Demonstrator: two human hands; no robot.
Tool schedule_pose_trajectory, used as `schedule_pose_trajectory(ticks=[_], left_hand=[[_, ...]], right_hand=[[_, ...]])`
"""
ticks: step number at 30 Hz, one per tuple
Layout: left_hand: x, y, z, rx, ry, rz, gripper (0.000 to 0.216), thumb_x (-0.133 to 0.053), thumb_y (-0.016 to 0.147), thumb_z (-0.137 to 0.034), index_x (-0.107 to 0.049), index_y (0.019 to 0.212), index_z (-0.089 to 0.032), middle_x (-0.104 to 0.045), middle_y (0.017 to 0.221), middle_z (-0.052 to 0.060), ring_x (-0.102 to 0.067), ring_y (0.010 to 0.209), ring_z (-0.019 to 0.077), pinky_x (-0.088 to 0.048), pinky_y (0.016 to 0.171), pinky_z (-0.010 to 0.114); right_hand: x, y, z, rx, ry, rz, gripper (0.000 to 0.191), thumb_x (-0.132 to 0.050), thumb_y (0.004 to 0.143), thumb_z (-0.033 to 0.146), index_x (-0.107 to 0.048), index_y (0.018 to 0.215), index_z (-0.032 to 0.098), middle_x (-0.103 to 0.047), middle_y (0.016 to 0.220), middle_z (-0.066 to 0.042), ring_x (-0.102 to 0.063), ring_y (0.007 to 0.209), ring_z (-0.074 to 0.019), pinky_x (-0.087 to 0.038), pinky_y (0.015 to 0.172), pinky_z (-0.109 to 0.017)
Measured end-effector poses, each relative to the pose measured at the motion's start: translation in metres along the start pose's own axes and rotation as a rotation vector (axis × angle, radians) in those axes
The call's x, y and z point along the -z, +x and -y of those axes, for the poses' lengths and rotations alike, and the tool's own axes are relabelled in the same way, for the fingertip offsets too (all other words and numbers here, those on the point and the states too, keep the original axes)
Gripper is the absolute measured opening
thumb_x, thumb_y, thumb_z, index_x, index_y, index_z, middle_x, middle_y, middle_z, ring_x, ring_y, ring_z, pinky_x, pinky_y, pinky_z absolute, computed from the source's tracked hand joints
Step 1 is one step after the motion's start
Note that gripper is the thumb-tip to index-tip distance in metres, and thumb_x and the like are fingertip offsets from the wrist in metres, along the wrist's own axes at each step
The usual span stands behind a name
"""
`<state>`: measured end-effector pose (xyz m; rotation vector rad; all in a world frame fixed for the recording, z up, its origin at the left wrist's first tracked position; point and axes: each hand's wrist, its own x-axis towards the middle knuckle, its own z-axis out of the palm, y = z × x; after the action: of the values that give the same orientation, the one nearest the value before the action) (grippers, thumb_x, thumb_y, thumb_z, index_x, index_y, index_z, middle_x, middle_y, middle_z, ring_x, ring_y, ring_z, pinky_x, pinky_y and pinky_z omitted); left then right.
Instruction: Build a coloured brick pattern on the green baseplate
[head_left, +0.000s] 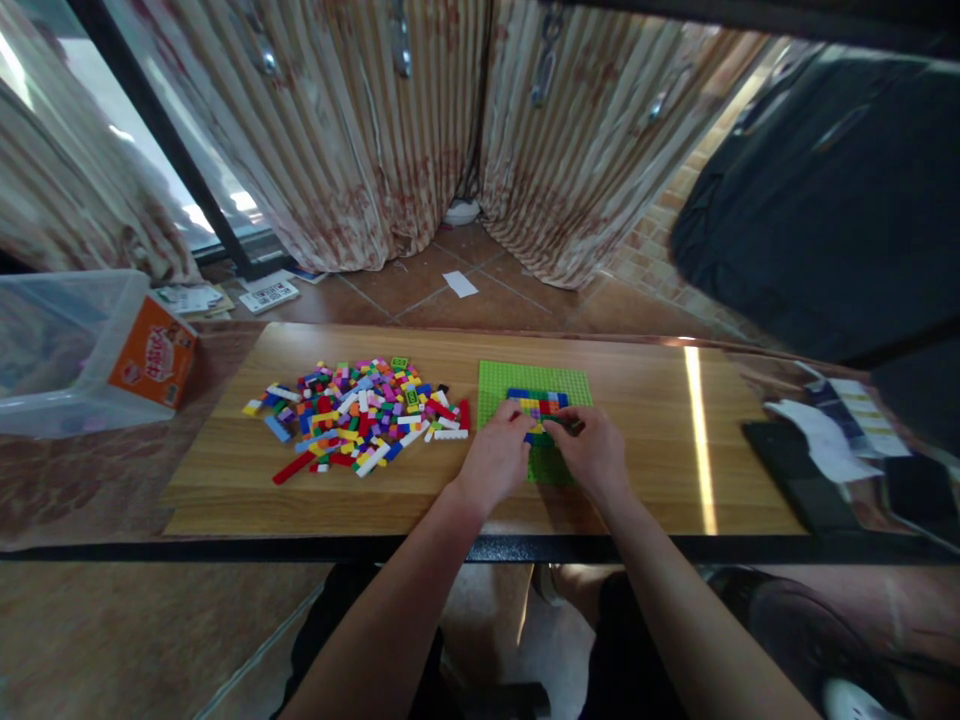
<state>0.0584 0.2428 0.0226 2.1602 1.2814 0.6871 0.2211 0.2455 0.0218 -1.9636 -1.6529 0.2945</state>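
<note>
- Left hand (496, 450), centre of frame: thumb and forefinger drawn close over the bricks; whether a piece is held, cannot tell.
- Right hand (595, 447), just right of it: fingertips nearly together, low over the same bricks; a dark green bit shows at the tips, but held or merely touched, cannot tell.
- Set bricks (537, 396), between the hands: a compact patch, blue along its top, with yellow, orange, red and more blue below. Judged partly laid; extent of finished work uncertain.
- Green plate (491, 376), centre, beneath both hands: studs visible at the top, left and bottom, so much of it appears unbuilt.
- Loose bricks (360, 410), left of centre: large mixed heap, many colours and lengths, unplaced.
- Board (660, 440), across the middle: bears plate and heap.
- Bin (82, 400), left edge: translucent, orange label, cut off by the frame; contents hard to make out.
- Papers (814, 440), right: print illegible.
- Obscured: the patch's lower part and sides, behind fingers; individual studs and joints, too small to read.
</note>
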Motion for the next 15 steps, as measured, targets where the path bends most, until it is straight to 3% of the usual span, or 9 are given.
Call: schedule_pose_trajectory(ticks=[15], left_hand=[[-0.0010, 0.0013, -0.0018, -0.011, 0.032, 0.007, 0.027, -0.050, 0.086, -0.005, -0.061, 0.109, -0.013, -0.052, 0.117, 0.011, -0.058, 0.106, 0.0217, -0.049, 0.102, 0.037]], right_hand=[[-0.0105, -0.0002, -0.0062, 0.130, -0.049, -0.027, 0.022, -0.057, 0.086, 0.039, -0.066, 0.088, 0.019, -0.064, 0.091, -0.010, -0.057, 0.085, -0.0245, -0.045, 0.075, -0.038]])
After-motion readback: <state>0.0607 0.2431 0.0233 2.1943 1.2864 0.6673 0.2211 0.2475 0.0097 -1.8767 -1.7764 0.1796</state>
